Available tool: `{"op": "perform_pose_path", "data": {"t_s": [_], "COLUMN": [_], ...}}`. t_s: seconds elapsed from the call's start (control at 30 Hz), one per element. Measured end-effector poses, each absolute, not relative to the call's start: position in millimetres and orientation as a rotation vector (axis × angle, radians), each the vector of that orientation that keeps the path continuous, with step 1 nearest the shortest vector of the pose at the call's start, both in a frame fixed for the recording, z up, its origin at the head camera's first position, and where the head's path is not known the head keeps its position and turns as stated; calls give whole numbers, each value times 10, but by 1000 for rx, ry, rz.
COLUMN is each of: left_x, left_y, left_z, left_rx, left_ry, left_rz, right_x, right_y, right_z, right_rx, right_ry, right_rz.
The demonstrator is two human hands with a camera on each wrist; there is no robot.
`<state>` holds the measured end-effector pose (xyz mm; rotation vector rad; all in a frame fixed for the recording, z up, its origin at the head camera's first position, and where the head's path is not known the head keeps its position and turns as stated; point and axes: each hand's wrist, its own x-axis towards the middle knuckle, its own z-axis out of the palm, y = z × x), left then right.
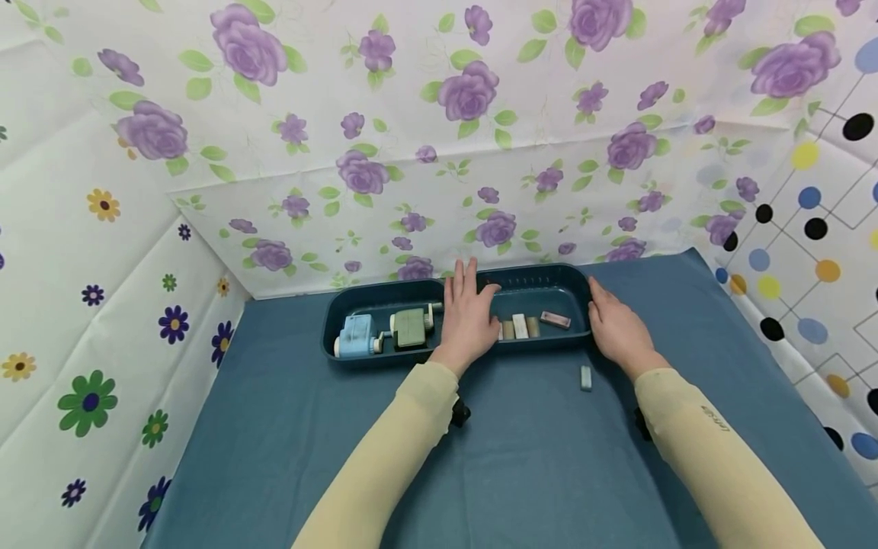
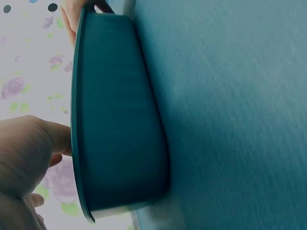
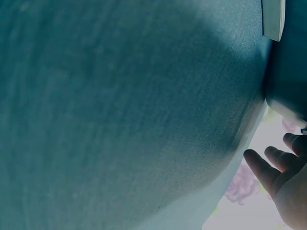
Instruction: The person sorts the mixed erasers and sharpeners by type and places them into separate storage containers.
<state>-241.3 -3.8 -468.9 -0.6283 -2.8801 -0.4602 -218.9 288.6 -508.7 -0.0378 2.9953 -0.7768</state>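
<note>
A dark teal tray section (image 1: 535, 297) holds several small eraser-like blocks, one of them a pink block (image 1: 555, 319). My left hand (image 1: 469, 314) lies across its left end, fingers mostly straight; the left wrist view shows a digit touching the tray's rim (image 2: 76, 158). Along the right end, my right hand (image 1: 617, 324) rests with extended fingers against the wall. To the left, another teal section (image 1: 384, 287) contains a blue crank device (image 1: 357, 335) and a green one (image 1: 410, 328), both resembling pencil sharpeners. My left hand hides where the two sections meet.
A pale blue-grey block (image 1: 586, 378) lies on the blue tablecloth (image 1: 521, 457) in front of the tray's right end. Flowered sheets (image 1: 411, 191) hang behind and on the left, with a dotted sheet (image 1: 816, 252) on the right.
</note>
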Motion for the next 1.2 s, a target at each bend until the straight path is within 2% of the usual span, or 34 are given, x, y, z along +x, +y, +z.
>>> {"op": "perform_pose_path", "data": {"t_s": [0.6,1.2], "left_x": [-2092,-1686], "left_y": [132,404], "left_z": [-4777,-4906], "left_rx": [-733,-880], "left_ry": [-2754,-2656], "left_rz": [-660,-626], "right_x": [-2175,-2194], "right_y": [2904,2892], "right_z": [-5076,-5093], "right_rx": [-44,-40], "right_ry": [2981,2999], "right_rz": [-774,-771]}}
